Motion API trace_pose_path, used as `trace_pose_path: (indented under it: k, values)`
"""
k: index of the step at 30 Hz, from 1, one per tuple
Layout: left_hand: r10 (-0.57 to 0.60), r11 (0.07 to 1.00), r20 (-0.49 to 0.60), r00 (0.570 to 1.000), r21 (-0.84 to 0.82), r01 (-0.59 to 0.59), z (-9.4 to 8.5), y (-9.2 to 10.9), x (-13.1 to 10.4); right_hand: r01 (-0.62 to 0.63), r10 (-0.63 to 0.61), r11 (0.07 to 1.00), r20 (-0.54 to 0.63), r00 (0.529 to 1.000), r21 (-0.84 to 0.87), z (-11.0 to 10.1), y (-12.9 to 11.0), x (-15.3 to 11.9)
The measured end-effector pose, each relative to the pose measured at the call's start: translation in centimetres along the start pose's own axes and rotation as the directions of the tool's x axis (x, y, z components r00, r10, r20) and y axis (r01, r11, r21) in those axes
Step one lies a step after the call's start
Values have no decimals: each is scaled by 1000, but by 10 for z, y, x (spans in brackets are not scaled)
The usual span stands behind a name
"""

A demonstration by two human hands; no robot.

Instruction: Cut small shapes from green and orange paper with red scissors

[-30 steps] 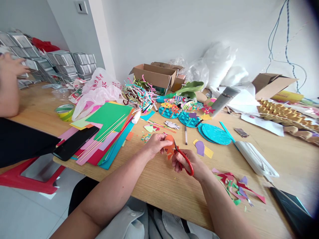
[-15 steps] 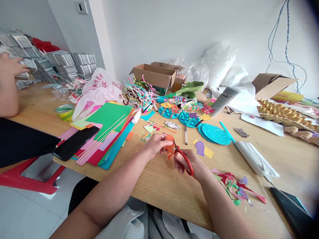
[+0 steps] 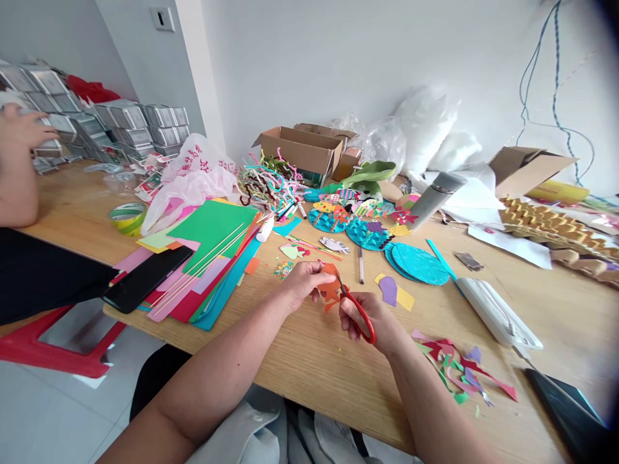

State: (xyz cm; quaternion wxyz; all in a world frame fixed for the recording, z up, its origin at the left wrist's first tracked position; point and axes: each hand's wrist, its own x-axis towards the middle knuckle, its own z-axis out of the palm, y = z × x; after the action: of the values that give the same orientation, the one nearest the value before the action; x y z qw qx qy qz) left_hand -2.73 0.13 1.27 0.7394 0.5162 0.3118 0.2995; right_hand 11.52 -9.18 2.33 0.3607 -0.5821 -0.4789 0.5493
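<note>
Between thumb and fingers, my left hand (image 3: 305, 283) pinches a small piece of orange paper (image 3: 331, 293) above the table. My right hand (image 3: 370, 316) is closed on red-handled scissors (image 3: 363, 316), whose blades meet the paper's right edge. Ragged orange strips hang below the paper. Just beyond my hands lie a pen (image 3: 361, 265), a white fish cutout (image 3: 334, 245) and pale green and red paper cutouts (image 3: 294, 251). Purple paper (image 3: 387, 290) rests on a yellow piece (image 3: 405, 298) to the right.
Coloured paper sheets (image 3: 213, 225) with a black phone (image 3: 149, 277) lie left. Paper scraps (image 3: 464, 367) and a white power strip (image 3: 498, 312) sit right. Blue discs (image 3: 420, 263), a grey flask (image 3: 438, 196) and pipe cleaners (image 3: 271, 183) stand farther back. Another person's hand (image 3: 24, 132) is far left.
Little differs. Both hands keep nearly the same place, with the scissors still against the orange paper. The whole view has shifted very slightly.
</note>
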Motion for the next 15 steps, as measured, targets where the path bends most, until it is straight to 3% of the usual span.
trace_pose_path:
  k: [15]
  values:
    - [9,1000,12,1000,27,-9,-1,-2,1,1,0,999,20,1000,-33,-2,1,0]
